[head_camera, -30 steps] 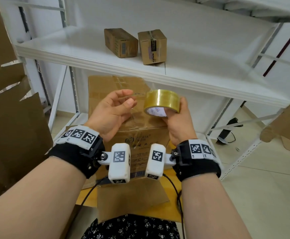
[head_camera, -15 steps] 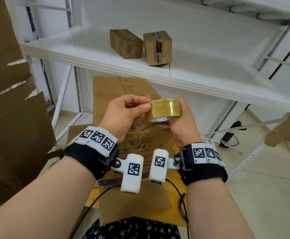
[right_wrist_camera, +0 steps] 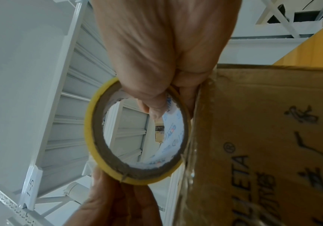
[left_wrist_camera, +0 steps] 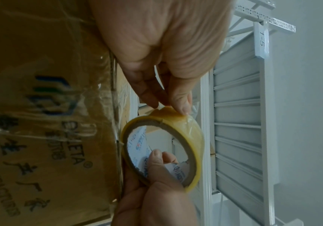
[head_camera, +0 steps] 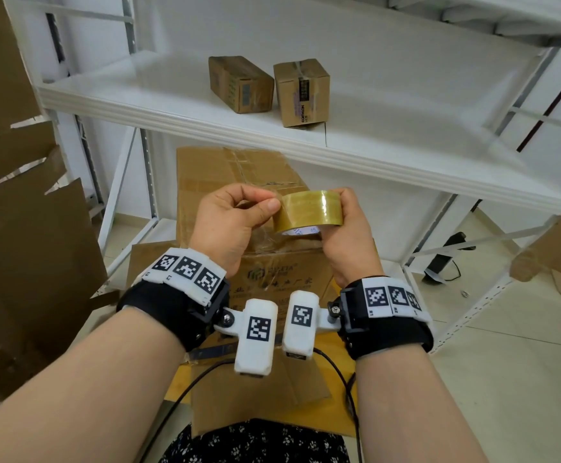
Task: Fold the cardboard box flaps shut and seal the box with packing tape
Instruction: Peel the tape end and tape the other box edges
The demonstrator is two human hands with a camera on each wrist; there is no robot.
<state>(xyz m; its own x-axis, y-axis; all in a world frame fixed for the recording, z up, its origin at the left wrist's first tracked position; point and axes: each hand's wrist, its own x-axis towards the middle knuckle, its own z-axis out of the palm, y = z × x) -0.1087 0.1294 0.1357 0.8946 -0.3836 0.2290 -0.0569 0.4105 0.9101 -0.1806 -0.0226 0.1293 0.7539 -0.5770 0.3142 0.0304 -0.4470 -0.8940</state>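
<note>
A roll of yellowish packing tape (head_camera: pixel 309 212) is held in the air above the brown cardboard box (head_camera: pixel 285 272), which has printed lettering and clear tape across its top. My right hand (head_camera: pixel 334 217) grips the roll, fingers over the outside and thumb (right_wrist_camera: pixel 154 110) inside the core. My left hand (head_camera: pixel 269 200) pinches the tape's free edge (left_wrist_camera: pixel 168 110) on the roll's left side between thumb and finger. In the left wrist view the roll (left_wrist_camera: pixel 162 146) hangs beside the box (left_wrist_camera: pixel 50 122). In the right wrist view the roll (right_wrist_camera: pixel 137 131) sits next to the box (right_wrist_camera: pixel 272 145).
A white shelf (head_camera: pixel 372 135) runs above and behind the hands, carrying two small cardboard boxes (head_camera: pixel 240 83) (head_camera: pixel 301 88). Flat cardboard (head_camera: pixel 225 175) leans behind the box. Torn cardboard sheets (head_camera: pixel 21 245) stand at the left, another cardboard piece (head_camera: pixel 559 255) at the right.
My left hand, open and apart from the roll a second ago, has closed in and now pinches the tape's edge. The right hand has tilted the roll flatter.
</note>
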